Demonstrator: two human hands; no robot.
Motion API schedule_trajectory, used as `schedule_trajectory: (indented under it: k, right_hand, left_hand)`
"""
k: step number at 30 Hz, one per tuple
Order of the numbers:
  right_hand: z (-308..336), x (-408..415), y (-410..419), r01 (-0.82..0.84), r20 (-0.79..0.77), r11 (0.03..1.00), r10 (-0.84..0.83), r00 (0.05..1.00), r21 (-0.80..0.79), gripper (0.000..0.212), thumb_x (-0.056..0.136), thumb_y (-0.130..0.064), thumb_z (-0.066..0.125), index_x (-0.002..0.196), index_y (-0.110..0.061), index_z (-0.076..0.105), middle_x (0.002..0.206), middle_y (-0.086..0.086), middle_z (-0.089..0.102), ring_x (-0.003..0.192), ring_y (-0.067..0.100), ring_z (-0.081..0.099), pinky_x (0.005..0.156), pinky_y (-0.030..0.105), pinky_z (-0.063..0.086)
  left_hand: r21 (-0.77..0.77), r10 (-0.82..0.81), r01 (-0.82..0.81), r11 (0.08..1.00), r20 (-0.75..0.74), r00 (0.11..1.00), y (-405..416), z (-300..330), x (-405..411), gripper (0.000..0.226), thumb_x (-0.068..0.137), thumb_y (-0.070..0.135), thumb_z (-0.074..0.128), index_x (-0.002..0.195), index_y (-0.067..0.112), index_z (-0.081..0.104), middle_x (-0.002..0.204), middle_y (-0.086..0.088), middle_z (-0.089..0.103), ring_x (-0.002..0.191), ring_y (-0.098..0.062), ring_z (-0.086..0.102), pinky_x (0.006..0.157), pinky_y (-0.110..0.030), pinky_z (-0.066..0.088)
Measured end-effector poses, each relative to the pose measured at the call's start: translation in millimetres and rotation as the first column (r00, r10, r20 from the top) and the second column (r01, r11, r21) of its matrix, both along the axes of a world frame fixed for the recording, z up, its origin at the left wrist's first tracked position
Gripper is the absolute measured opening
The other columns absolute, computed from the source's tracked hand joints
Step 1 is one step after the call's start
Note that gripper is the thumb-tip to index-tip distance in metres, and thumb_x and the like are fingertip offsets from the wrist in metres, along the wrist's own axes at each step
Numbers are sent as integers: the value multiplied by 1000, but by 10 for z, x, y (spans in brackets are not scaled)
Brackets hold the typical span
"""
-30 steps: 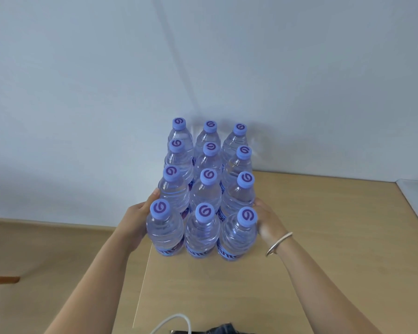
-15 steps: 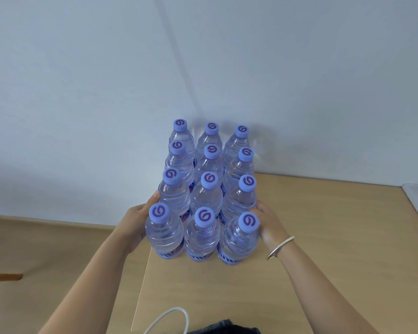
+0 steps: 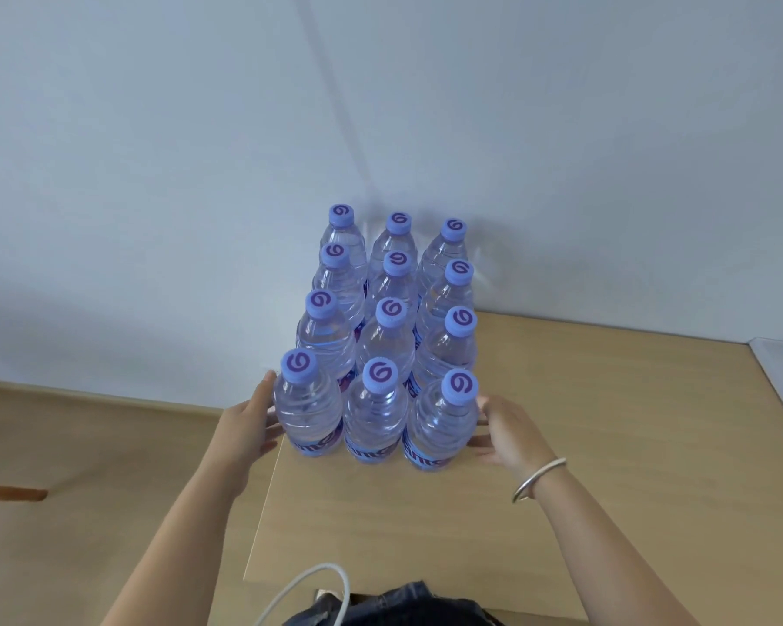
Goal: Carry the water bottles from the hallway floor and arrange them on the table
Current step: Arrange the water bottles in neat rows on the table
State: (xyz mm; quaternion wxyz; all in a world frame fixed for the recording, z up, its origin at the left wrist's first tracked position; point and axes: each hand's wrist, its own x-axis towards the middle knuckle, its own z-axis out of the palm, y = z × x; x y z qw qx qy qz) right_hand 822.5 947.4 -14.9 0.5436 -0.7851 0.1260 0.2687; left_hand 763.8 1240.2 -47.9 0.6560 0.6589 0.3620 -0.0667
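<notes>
1. Pale wall [image 3: 154, 173] fills the upper frame; a light wooden table [image 3: 606, 445] occupies the lower right, a wooden floor [image 3: 87, 467] the lower left.
2. Twelve clear water bottles [image 3: 387, 336] with blue caps stand upright at the table's left edge, centre frame, in a three-by-four block reaching back to the wall.
3. Judged purpose: packing them tight squares the block and keeps it off the edge.
4. Left hand [image 3: 245, 426] lies flat, fingers extended and together, touching the near-left bottle [image 3: 308, 408].
5. Right hand [image 3: 507, 433], silver bangle [image 3: 539, 478] on the wrist, fingers loosely spread; contact with the near-right bottle [image 3: 441, 422] cannot be confirmed.
6. Neither hand grips anything.
</notes>
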Motion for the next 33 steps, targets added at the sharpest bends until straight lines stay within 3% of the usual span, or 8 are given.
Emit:
schedule_trajectory:
  k: [3, 7, 11, 13, 21, 28, 30, 33]
  right_hand:
    - [12, -55, 54, -17, -112, 998, 22, 993, 53, 37, 94, -52, 25, 87, -33, 57, 97, -10, 61, 69, 18, 71, 65, 30, 50]
    - [-31, -101, 98, 45, -135, 996, -34, 990, 76, 44, 92, -62, 18, 109, -34, 48, 115, -2, 55, 67, 16, 68, 63, 27, 47]
    - [-41, -120, 139, 82, -88, 995, -77, 993, 51, 41, 91, -65, 17, 88, -44, 52, 97, -9, 60, 60, 12, 67, 62, 28, 49]
    - [-49, -124, 159, 102, -73, 994, -99, 992, 40, 39, 90, -65, 19, 79, -45, 51, 87, -13, 61, 65, 15, 67, 62, 28, 50]
    - [-77, -120, 186, 194, -77, 979, -190, 979, 55, 46, 90, -63, 24, 76, -35, 57, 79, -12, 62, 76, 21, 66, 57, 27, 49]
    - [-75, -119, 174, 224, -74, 973, -220, 973, 59, 42, 92, -59, 22, 78, -34, 53, 84, -7, 60, 85, 27, 65, 64, 32, 51]
    - [-64, -116, 174, 240, -69, 969, -235, 969, 63, 45, 93, -58, 22, 82, -31, 56, 92, 0, 60, 91, 31, 64, 69, 35, 53]
    - [-71, -123, 186, 253, -41, 966, -251, 967, 51, 50, 94, -55, 20, 111, -27, 57, 104, 6, 61, 94, 32, 64, 76, 40, 56]
  left_hand:
    - [-39, -37, 34, 999, -69, 997, -40, 11, -68, 65, 79, 75, 36, 112, 26, 62, 109, -3, 65, 100, -22, 60, 87, -38, 44]
    - [-33, -10, 7, 999, -79, 997, -157, 42, -56, 68, 78, 78, 29, 100, 23, 65, 104, -8, 66, 91, -23, 62, 77, -34, 47]
    - [-10, 13, -14, 1000, -75, 997, -185, 60, -34, 65, 78, 75, 29, 92, 22, 65, 102, -10, 67, 87, -23, 61, 72, -31, 48]
    - [-6, 19, -19, 1000, -71, 997, -186, 55, -28, 65, 80, 74, 29, 93, 21, 65, 103, -11, 67, 85, -23, 60, 73, -31, 47]
    - [12, 20, -20, 1000, -63, 998, -251, 64, -3, 63, 84, 71, 26, 96, 22, 64, 96, -4, 65, 84, -19, 59, 76, -32, 45]
    - [22, -5, 7, 1000, -71, 997, -287, 74, 7, 64, 83, 71, 26, 98, 21, 64, 99, -4, 64, 82, -19, 59, 74, -31, 45]
    - [29, -18, 20, 999, -65, 998, -306, 68, 15, 61, 83, 70, 26, 95, 23, 63, 96, -2, 63, 80, -18, 58, 73, -31, 45]
    - [14, -19, 20, 1000, -60, 998, -306, 50, 16, 63, 82, 72, 26, 93, 23, 64, 92, 0, 65, 80, -17, 59, 72, -31, 46]
